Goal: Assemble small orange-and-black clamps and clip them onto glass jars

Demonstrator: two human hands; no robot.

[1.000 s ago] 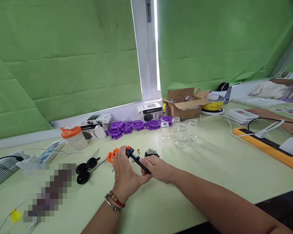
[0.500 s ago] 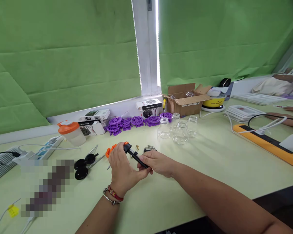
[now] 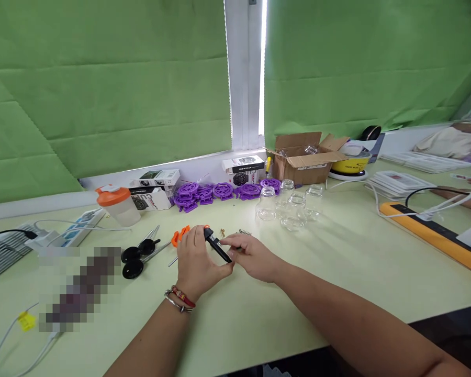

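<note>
My left hand (image 3: 198, 256) grips a long black plastic part (image 3: 219, 247) between its fingers and thumb. The part is tilted, its upper end near my left fingertips and its lower end by the thumb; a narrow light-coloured piece shows along its side. My right hand (image 3: 255, 257) has its fingers closed at the part's right side, the index finger and thumb against it. Anything smaller in that pinch is hidden. Behind my hands lie a coil spring (image 3: 245, 232) and small brass-coloured pieces (image 3: 222, 232). An orange plastic piece (image 3: 176, 239) sits just beyond my left hand.
Black round-ended parts with metal rods (image 3: 133, 268) lie at left, near an orange-lidded shaker (image 3: 120, 204). Purple plastic wheels (image 3: 223, 190), glass jars (image 3: 294, 212) and an open cardboard box (image 3: 308, 170) line the back. An orange power strip (image 3: 427, 230) lies right, near another person's arm (image 3: 457, 195).
The right index finger has straightened and moved up along the black part, which has tilted slightly steeper. The right grip has shifted off its lower end. The whole view has shifted slightly.
</note>
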